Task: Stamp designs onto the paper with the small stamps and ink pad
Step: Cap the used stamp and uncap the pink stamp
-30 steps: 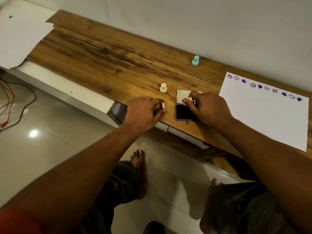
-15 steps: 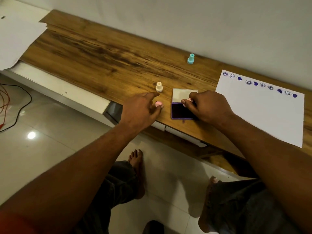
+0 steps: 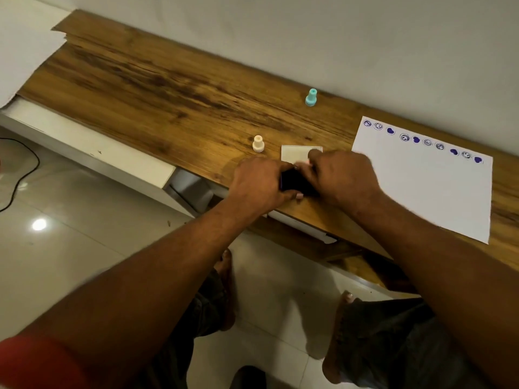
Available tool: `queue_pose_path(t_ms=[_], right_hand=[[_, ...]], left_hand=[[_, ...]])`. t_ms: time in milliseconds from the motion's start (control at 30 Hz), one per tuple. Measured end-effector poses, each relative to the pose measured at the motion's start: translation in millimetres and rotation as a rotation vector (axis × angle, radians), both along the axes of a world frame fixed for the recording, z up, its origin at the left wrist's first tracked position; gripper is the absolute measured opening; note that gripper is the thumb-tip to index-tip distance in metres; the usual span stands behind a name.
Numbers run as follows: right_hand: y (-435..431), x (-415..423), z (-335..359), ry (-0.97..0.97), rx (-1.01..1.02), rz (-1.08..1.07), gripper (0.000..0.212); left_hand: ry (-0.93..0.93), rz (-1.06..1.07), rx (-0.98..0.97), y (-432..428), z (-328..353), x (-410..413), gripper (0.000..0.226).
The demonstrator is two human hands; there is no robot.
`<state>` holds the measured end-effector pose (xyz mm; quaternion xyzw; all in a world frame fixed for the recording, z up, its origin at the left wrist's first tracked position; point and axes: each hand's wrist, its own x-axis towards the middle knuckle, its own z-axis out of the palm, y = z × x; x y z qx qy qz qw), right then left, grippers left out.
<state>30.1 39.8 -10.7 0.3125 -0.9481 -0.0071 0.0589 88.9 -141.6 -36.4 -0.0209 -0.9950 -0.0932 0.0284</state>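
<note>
Person w/ bare forearms; left hand (image 3: 259, 183) & right hand (image 3: 344, 178) bare, no rings/watch visible. Red fabric short sleeve (image 3: 36, 363) at left upper arm. Dark grey-green shorts (image 3: 393, 341) below arms; feet bare.

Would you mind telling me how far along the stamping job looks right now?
Done: one row of purple smileys and hearts runs along the far edge of the white paper. In hand: both the left hand and right hand are at the open ink pad; blur hides the grip. Left: most of the sheet is blank; the cream stamp and teal stamp stand unused.
</note>
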Motion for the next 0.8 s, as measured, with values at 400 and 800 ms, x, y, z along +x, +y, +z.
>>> queue_pose_path(t_ms=[400, 800], right_hand=[[-21.2, 32.5, -5.7, -0.103, 0.33, -0.129, 0.035], [-9.8, 25.9, -11.0, -0.095, 0.122, -0.124, 0.038]], left_hand=[[-0.091, 0.071, 0.087, 5.6, 9.1, -0.1, 0.066], [-0.03, 0.071, 0.014, 10.6, 18.6, 3.9, 0.061]])
